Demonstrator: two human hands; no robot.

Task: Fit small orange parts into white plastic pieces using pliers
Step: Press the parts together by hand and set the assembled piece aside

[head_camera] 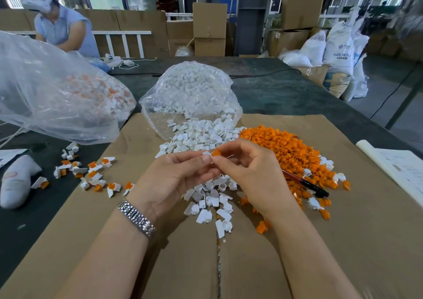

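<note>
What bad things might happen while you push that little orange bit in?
The orange part is only pinched at the fingertips of the left hand and right hand, so it might slip and drop into the white pieces below. The tool lies half buried in the orange pile, so grabbing it could scatter parts.

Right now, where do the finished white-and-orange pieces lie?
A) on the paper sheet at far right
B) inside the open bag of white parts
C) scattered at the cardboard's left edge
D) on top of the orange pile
C: the assembled pieces lie loose along the left edge of the cardboard, left of the left hand.
</note>
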